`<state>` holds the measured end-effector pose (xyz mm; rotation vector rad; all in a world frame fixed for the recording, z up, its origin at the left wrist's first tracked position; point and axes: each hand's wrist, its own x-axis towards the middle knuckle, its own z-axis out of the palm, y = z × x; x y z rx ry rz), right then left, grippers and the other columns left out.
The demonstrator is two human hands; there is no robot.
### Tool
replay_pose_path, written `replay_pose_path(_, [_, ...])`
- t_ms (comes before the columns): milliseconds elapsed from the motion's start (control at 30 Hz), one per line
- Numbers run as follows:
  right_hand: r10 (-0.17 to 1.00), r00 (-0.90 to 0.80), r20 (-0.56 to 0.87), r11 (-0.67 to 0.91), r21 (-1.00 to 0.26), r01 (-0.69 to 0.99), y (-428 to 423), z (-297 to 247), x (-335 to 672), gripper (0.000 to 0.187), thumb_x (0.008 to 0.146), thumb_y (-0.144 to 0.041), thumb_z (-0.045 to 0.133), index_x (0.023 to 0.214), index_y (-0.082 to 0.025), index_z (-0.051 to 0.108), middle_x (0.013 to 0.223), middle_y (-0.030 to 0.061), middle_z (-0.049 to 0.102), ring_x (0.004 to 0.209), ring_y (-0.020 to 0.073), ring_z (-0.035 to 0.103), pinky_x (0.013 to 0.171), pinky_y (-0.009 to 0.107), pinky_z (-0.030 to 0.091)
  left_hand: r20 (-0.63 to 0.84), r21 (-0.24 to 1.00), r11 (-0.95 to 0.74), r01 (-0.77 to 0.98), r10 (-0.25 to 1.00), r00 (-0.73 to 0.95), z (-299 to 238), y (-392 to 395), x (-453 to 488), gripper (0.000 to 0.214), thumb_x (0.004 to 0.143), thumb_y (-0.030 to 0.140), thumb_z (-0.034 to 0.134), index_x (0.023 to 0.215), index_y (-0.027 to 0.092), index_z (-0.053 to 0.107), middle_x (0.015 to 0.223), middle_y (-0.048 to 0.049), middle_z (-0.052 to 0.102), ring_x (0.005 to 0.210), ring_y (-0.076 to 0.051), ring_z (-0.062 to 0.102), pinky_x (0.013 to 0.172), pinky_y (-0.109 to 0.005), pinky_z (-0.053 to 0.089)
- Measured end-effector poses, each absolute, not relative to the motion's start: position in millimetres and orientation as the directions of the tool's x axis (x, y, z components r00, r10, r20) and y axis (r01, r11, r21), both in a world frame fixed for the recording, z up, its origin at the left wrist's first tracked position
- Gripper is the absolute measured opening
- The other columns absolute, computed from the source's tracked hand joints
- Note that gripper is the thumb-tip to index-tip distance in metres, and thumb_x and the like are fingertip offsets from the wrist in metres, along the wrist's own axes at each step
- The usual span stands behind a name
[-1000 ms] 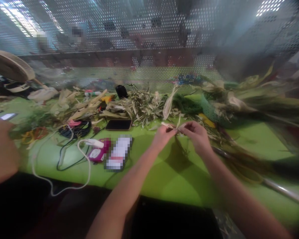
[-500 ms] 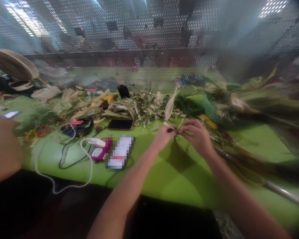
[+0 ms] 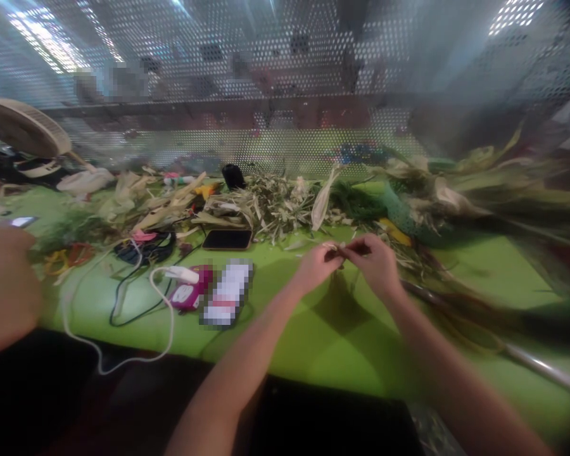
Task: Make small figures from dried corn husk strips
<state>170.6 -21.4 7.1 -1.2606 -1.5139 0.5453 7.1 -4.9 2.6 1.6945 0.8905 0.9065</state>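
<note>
Husk (image 3: 341,245) seems pinched by nearly closed left hand (image 3: 317,265) and right hand (image 3: 375,262).

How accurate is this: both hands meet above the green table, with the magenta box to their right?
Wrong side: the head view shows the magenta box to the left of the left hand and right hand, which do meet above the green table.

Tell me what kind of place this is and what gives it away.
Probably a shared craft workspace, perhaps a workshop or classroom: a long green table strewn with dried leafy material, a perforated screen behind it, and another person's arm at the left.
</note>
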Motion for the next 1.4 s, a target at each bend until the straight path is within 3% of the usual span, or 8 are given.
replay_pose_path(400, [0.952, 0.2, 0.231, 0.176, -0.95, 0.257, -27.0, 14.3, 164.9, 0.025, 0.072, -0.042, 0.075, 0.074, -0.018, 0.068, 0.073, 0.0033, 0.065, 0.067, 0.0157, 0.056, 0.062, 0.029, 0.045, 0.073, 0.997, -0.073, -0.014, 0.935, 0.346, 0.4, -5.7, 12.3, 0.022, 0.085, 0.034, 0.057, 0.086, 0.013, 0.061, 0.08, -0.0032, 0.058, 0.072, -0.012, 0.054, 0.069, -0.026, 0.045])
replay_pose_path(567, [0.976, 0.186, 0.116, 0.114, -0.993, 0.022, -23.5, 11.8, 161.6, 0.03, 0.066, -0.041, 0.079, 0.081, -0.02, 0.064, 0.075, 0.0015, 0.065, 0.069, 0.0158, 0.059, 0.066, 0.03, 0.048, 0.105, 0.992, -0.121, 0.021, 0.925, 0.364, -2.0, -5.6, 12.3, 0.025, 0.087, 0.038, 0.055, 0.086, 0.014, 0.061, 0.079, -0.0025, 0.057, 0.071, -0.012, 0.051, 0.068, -0.026, 0.042])
replay_pose_path(700, [0.977, 0.148, 0.153, 0.163, -0.985, -0.06, -22.4, 8.6, 158.9, 0.025, 0.07, -0.04, 0.076, 0.08, -0.021, 0.064, 0.076, 0.0006, 0.065, 0.071, 0.0153, 0.06, 0.071, 0.031, 0.049, 0.101, 0.994, -0.106, -0.005, 0.931, 0.352, -1.4, -5.8, 13.9, 0.022, 0.086, 0.035, 0.055, 0.083, 0.014, 0.06, 0.078, -0.0017, 0.055, 0.07, -0.012, 0.05, 0.067, -0.026, 0.041])
replay_pose_path(833, [0.954, 0.216, 0.205, 0.203, -0.979, 0.034, -24.2, 6.8, 157.9, 0.023, 0.069, -0.038, 0.077, 0.074, -0.02, 0.063, 0.071, -0.0001, 0.064, 0.068, 0.0152, 0.058, 0.067, 0.03, 0.048, 0.019, 0.996, 0.013, -0.093, 0.942, 0.334, 3.3, -8.3, 16.3, 0.02, 0.085, 0.033, 0.056, 0.08, 0.013, 0.059, 0.072, -0.0014, 0.055, 0.068, -0.011, 0.05, 0.067, -0.026, 0.041])
replay_pose_path(933, [0.896, 0.241, 0.373, 0.308, -0.913, 0.267, -27.2, 7.6, 158.6, 0.02, 0.074, -0.038, 0.074, 0.075, -0.02, 0.065, 0.074, 0.0015, 0.064, 0.069, 0.0163, 0.058, 0.065, 0.03, 0.048, -0.03, 0.986, 0.078, -0.148, 0.952, 0.306, 5.0, -8.8, 17.0, 0.016, 0.083, 0.028, 0.057, 0.078, 0.013, 0.059, 0.07, -0.0012, 0.056, 0.065, -0.01, 0.051, 0.065, -0.025, 0.041])
replay_pose_path(1100, [0.792, 0.089, 0.604, 0.461, -0.687, 0.561, -31.2, 10.6, 163.1, 0.012, 0.087, -0.031, 0.062, 0.083, -0.022, 0.07, 0.085, 0.006, 0.067, 0.077, 0.0198, 0.061, 0.069, 0.034, 0.051, -0.064, 0.984, 0.108, -0.14, 0.956, 0.285, 0.4, -5.3, 14.8, 0.014, 0.084, 0.026, 0.056, 0.077, 0.014, 0.058, 0.068, 0.0006, 0.052, 0.061, -0.009, 0.049, 0.065, -0.025, 0.044])
replay_pose_path(1267, [0.735, -0.091, 0.672, 0.542, -0.501, 0.674, -30.1, 10.6, 170.7, 0.015, 0.089, -0.03, 0.061, 0.092, -0.026, 0.075, 0.09, 0.0075, 0.071, 0.083, 0.0231, 0.064, 0.074, 0.038, 0.05, -0.096, 0.982, 0.141, -0.127, 0.947, 0.308, 0.8, -2.9, 12.3, 0.014, 0.082, 0.026, 0.056, 0.073, 0.015, 0.053, 0.064, 0.0035, 0.044, 0.059, -0.007, 0.044, 0.07, -0.027, 0.048])
replay_pose_path(1400, [0.695, -0.225, 0.683, 0.6, -0.378, 0.706, -29.1, 13.4, 175.8, 0.017, 0.089, -0.029, 0.062, 0.097, -0.028, 0.076, 0.093, 0.0075, 0.072, 0.086, 0.0235, 0.064, 0.076, 0.039, 0.048, -0.115, 0.992, 0.126, -0.014, 0.94, 0.322, 2.3, -1.9, 9.3, 0.013, 0.082, 0.027, 0.053, 0.075, 0.016, 0.053, 0.071, 0.0008, 0.049, 0.067, -0.01, 0.049, 0.072, -0.028, 0.049])
